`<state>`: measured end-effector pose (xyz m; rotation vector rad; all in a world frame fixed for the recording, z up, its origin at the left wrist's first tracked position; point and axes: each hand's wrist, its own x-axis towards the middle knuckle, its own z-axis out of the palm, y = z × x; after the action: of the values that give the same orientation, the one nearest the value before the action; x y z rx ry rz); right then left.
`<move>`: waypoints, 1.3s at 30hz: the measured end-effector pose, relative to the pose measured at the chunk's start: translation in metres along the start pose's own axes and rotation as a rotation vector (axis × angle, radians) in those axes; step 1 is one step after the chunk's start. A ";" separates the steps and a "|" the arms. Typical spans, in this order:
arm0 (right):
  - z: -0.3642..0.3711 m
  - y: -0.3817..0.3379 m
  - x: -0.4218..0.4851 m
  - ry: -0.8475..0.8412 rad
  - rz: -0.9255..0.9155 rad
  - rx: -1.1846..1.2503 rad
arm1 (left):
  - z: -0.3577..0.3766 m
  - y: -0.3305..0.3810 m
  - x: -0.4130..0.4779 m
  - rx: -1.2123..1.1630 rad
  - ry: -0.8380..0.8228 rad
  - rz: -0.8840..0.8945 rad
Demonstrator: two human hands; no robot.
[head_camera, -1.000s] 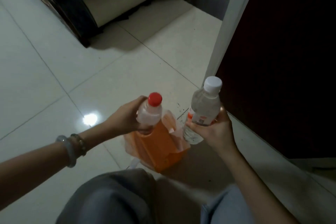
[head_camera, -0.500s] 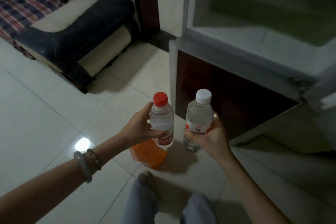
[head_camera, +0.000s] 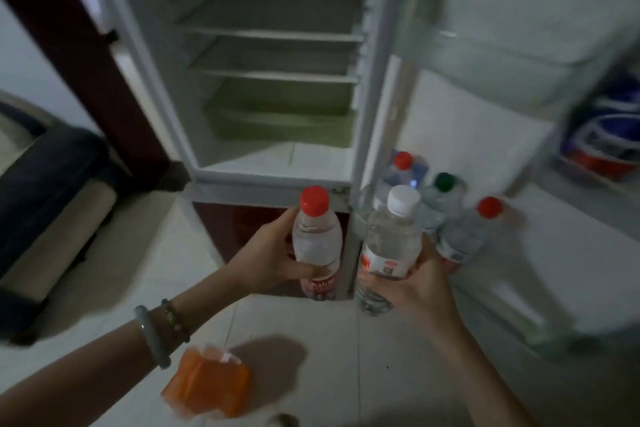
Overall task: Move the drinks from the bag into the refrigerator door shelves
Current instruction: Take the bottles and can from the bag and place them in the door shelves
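My left hand (head_camera: 268, 256) grips a clear water bottle with a red cap (head_camera: 316, 239). My right hand (head_camera: 420, 282) grips a clear bottle with a white cap (head_camera: 391, 239), held upright just in front of the open refrigerator door's lower shelf (head_camera: 554, 319). Three bottles stand in that shelf: a red-capped bottle at the back (head_camera: 401, 172), a green-capped bottle (head_camera: 441, 198) and another red-capped bottle (head_camera: 472, 229). The orange bag (head_camera: 207, 381) lies on the floor below my left forearm.
The refrigerator body (head_camera: 266, 80) stands open with bare white shelves and a green drawer. An upper door shelf (head_camera: 502, 55) is above the bottles. A dark sofa (head_camera: 52, 204) is at left. Blue and orange packages (head_camera: 609, 146) sit at far right.
I have risen and my view has swung up from the floor to the open refrigerator. Both bottles have come up out of the bag, which now lies lower down.
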<state>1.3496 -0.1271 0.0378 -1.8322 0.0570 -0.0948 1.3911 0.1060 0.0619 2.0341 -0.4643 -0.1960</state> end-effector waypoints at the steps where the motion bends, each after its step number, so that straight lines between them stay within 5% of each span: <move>1: -0.015 -0.002 -0.004 0.062 0.000 -0.012 | 0.010 0.012 0.012 -0.019 -0.033 0.042; 8: -0.095 -0.007 -0.039 0.463 0.020 -0.035 | 0.093 0.078 0.075 -0.004 -0.190 0.323; 16: -0.138 0.040 -0.050 0.833 -0.001 -0.075 | 0.190 0.092 0.105 -0.079 -0.136 0.319; 25: -0.137 0.089 -0.034 0.878 0.073 -0.226 | 0.256 0.068 0.127 0.089 -0.096 0.085; 39: -0.142 0.106 -0.018 0.809 0.219 -0.185 | 0.279 0.068 0.122 0.153 -0.047 0.075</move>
<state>1.3191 -0.2891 -0.0282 -1.8488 0.8520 -0.6884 1.3950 -0.1980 -0.0081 2.1607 -0.6001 -0.1671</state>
